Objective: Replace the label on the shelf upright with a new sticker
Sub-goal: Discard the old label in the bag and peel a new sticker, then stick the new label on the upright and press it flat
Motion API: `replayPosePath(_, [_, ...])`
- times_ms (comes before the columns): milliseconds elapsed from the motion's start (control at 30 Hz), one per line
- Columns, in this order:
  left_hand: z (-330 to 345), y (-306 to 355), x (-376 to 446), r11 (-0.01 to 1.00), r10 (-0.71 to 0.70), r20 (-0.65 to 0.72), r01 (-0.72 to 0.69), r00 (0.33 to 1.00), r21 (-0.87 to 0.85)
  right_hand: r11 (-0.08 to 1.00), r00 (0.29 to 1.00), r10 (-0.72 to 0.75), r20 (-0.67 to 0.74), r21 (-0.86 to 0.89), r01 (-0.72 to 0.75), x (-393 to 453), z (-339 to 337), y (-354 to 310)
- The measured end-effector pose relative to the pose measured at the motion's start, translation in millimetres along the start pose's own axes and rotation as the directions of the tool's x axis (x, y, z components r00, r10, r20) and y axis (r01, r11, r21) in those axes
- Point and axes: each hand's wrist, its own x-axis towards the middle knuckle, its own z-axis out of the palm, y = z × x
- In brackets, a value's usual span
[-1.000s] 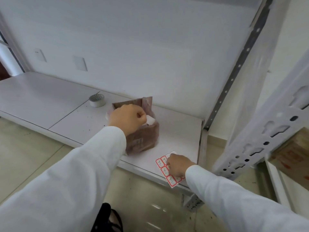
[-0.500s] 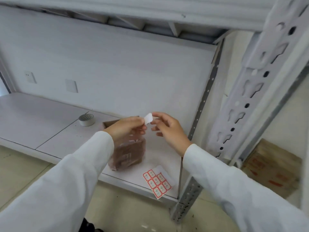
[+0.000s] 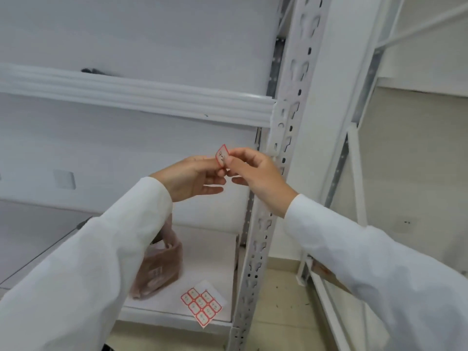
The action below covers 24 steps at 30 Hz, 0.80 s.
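A small white sticker with a red border and handwriting (image 3: 221, 155) is pinched between the fingertips of my left hand (image 3: 192, 179) and my right hand (image 3: 255, 173), held up in front of the shelf. Just right of it stands the white perforated shelf upright (image 3: 283, 138). No old label shows on the upright's visible face. A sheet of several red-bordered stickers (image 3: 202, 304) lies on the lower shelf board (image 3: 210, 249) near its front right corner.
A brownish plastic bag (image 3: 159, 269) stands on the lower shelf, partly behind my left sleeve. A white shelf beam (image 3: 136, 97) crosses above my hands. A second shelf frame (image 3: 354, 173) stands to the right, above a tiled floor.
My hands rose from the lower shelf to chest height near the upright. My right hand joined the left on the sticker, whose printed red-bordered face now shows. The view tilted upward.
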Motion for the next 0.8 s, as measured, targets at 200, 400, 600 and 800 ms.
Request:
replayPosePath(200, [25,41,1,0.998,0.039,-0.03,-0.038,0.999,0.045,0.996,0.99,-0.083,-0.114,-0.039,0.079,0,-47,-51])
replayPosePath(400, [42,93,15,0.876,0.475,-0.385,-0.386,0.791,0.288,0.92,0.941,-0.157,-0.3,-0.39,0.029,10,-117,-86])
replayPosePath(600, [61,126,52,0.714,0.57,-0.22,-0.344,0.792,0.61,0.735,0.928,-0.23,-0.294,-0.677,-0.032,24,-135,-111])
replayPosePath(800, [63,122,74,0.749,0.433,-0.111,-0.289,0.894,0.596,0.733,0.935,-0.269,-0.233,-0.679,0.042,46,-122,-124])
